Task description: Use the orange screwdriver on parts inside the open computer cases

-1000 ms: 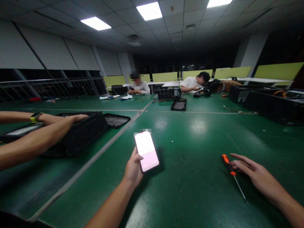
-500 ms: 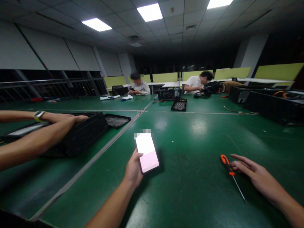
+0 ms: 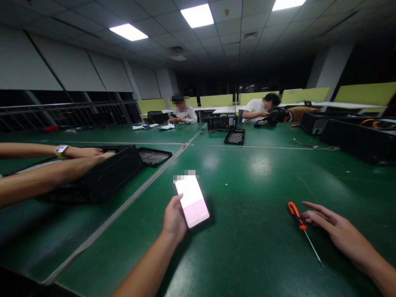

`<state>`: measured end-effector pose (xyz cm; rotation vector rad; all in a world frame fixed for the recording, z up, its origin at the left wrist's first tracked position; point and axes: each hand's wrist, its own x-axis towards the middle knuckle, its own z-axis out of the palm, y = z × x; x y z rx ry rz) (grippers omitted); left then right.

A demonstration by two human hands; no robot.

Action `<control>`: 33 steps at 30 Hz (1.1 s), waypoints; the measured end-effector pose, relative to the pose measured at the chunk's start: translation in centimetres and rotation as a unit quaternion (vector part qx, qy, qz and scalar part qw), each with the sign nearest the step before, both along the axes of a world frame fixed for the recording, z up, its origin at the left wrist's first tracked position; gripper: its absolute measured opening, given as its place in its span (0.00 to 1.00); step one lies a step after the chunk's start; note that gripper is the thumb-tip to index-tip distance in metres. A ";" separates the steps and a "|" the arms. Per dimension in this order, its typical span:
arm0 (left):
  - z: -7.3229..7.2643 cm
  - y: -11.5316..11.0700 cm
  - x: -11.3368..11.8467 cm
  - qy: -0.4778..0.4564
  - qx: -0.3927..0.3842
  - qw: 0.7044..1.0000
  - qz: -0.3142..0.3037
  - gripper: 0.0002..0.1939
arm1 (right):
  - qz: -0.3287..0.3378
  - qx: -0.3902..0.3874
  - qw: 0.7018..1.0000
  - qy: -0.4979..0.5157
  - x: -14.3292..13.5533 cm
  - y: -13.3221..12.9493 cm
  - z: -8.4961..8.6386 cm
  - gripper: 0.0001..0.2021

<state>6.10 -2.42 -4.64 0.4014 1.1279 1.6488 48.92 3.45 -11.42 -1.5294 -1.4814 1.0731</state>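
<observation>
My left hand (image 3: 175, 218) is closed around a smartphone (image 3: 193, 204), its thumb at the screen's left edge. The screen glows white above and pale pink below, too bright to read. To the right, my right hand (image 3: 335, 229) hovers or rests with its fingers apart, right beside a screwdriver (image 3: 297, 215). That tool has an orange and black handle and a long metal shaft, and it lies on the green tabletop (image 3: 247, 255) with its tip toward me. Whether my fingertips touch the handle I cannot tell.
At left, a co-worker's arms (image 3: 46, 175) reach into a black computer case (image 3: 116, 173); a black panel (image 3: 154, 156) lies behind it. More computer cases (image 3: 355, 138) stand at right, near a thin cable (image 3: 315, 146). Two people sit at the far side, by a small case (image 3: 222, 122) and a perforated black part (image 3: 235, 136).
My left hand and the phone have shifted slightly and the phone tilts a little more. The co-worker's arms have moved within the case. My right hand and the screwdriver keep their places.
</observation>
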 end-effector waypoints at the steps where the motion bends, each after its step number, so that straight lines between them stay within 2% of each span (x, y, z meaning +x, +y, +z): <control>1: -0.1 0.0 -0.1 -0.002 0.002 1.000 0.003 0.17 | 0.000 -0.001 1.000 0.004 0.0 0.0 0.0 0.34; 10: -0.5 0.1 -0.1 -0.007 -0.017 1.000 -0.003 0.16 | 0.000 -0.045 0.998 0.038 0.1 0.1 -0.2 0.38; 18: -0.3 0.3 0.1 0.000 -0.002 1.000 0.016 0.16 | -0.001 -0.005 1.000 0.010 -0.2 -0.1 0.2 0.34; 33: -0.6 0.2 -0.1 0.002 -0.020 1.000 0.011 0.18 | -0.002 0.010 1.000 0.008 -0.4 -0.3 0.5 0.33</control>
